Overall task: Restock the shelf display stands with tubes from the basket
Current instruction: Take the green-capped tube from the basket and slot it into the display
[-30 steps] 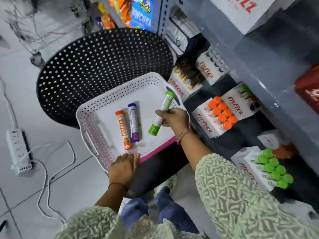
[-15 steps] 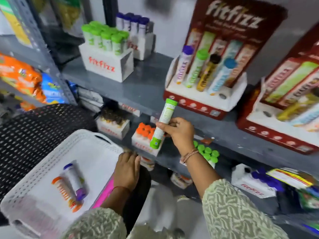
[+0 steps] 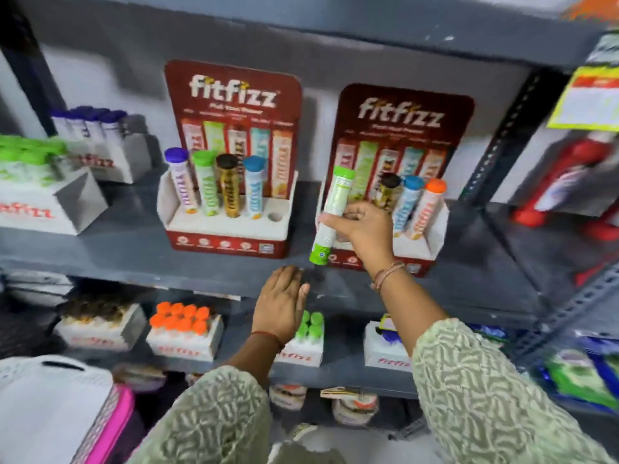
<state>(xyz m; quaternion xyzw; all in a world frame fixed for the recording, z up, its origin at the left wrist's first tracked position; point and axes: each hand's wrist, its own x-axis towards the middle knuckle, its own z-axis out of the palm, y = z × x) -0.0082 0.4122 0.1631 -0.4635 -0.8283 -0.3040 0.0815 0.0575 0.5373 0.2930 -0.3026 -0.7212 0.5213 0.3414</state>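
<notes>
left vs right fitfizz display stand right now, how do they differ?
The left stand holds four tubes, purple, green, brown and blue, with its rightmost hole empty; the right stand shows brown, blue and orange.
The left stand is untouched; at the right stand the right hand holds a green tube tilted at its front left, not yet seated.
Both are maroon with white trays.

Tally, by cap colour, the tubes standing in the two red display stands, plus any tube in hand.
Purple-capped tube: 1
Green-capped tubes: 2, one standing in the left stand, one in the right hand's grip
Brown-capped tubes: 2
Blue-capped tubes: 2
Orange-capped tube: 1
Total: 8
</notes>
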